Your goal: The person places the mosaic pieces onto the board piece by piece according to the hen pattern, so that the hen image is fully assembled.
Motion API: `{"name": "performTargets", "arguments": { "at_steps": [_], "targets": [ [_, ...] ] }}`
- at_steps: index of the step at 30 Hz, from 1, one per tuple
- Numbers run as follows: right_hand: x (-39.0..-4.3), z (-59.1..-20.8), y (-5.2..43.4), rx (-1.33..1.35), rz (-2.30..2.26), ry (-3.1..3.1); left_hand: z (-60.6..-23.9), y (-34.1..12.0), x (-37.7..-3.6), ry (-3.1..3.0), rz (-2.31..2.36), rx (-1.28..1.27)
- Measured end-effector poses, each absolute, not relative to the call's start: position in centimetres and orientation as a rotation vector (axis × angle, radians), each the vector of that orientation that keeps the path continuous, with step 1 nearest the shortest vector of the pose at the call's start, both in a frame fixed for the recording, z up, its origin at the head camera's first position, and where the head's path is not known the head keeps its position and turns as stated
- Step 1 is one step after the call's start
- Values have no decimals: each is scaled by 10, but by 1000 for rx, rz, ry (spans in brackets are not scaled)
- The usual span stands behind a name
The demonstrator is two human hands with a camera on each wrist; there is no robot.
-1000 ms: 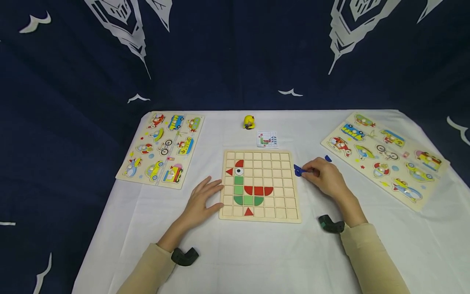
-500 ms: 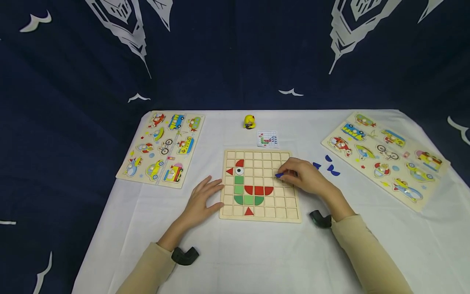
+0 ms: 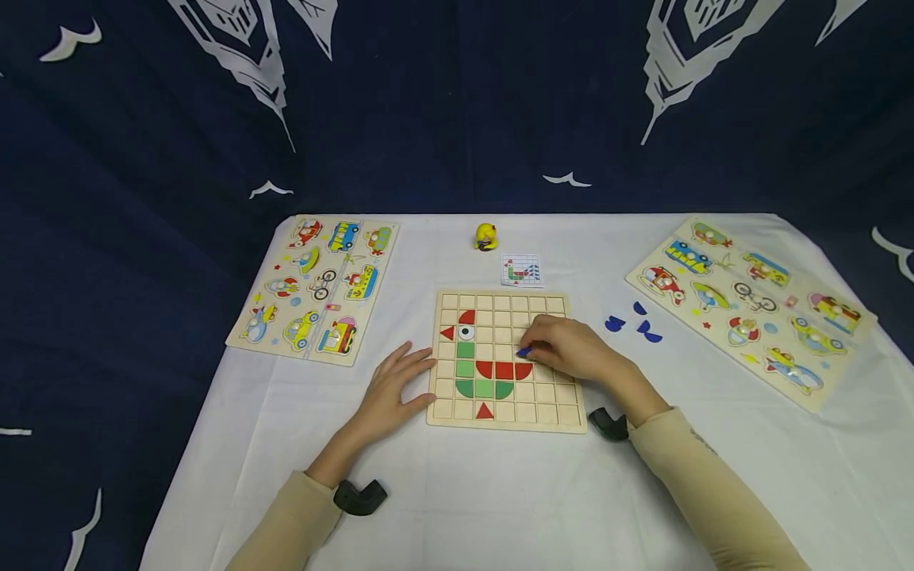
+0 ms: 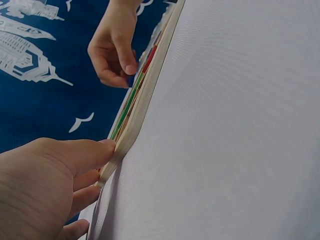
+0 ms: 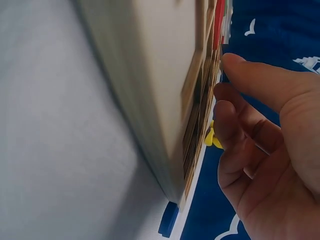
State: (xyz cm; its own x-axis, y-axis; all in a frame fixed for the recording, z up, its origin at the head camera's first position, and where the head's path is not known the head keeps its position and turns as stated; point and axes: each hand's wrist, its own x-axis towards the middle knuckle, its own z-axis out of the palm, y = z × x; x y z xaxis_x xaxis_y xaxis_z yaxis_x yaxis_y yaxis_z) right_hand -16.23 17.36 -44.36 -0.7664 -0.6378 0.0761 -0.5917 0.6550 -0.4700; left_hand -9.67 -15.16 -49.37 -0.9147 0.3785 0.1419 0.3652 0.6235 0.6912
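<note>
My right hand pinches a small blue piece between thumb and fingertips. It hovers low over the wooden grid board, just above the red row's right end. The piece's exact shape is mostly hidden by the fingers. My left hand rests with spread, straight fingers against the board's left edge. On the grid, red pieces, green pieces and a round eye piece form a bird-like figure. Several loose blue pieces lie right of the board.
A small pattern card and a yellow duck toy are behind the board. Vehicle picture boards lie on both sides, the left board and the right board. White cloth covers the table.
From the loose blue pieces, my right hand has moved left over the grid, carrying one blue piece towards the red row. My left hand stays at the board's edge.
</note>
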Motion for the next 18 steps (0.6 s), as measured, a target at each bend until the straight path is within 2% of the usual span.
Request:
{"name": "performTargets", "arguments": {
  "at_steps": [18],
  "targets": [
    [-162,-445,173,-1032,-706,2810,-494,-152,-96,2812,1181,638]
  ]
}}
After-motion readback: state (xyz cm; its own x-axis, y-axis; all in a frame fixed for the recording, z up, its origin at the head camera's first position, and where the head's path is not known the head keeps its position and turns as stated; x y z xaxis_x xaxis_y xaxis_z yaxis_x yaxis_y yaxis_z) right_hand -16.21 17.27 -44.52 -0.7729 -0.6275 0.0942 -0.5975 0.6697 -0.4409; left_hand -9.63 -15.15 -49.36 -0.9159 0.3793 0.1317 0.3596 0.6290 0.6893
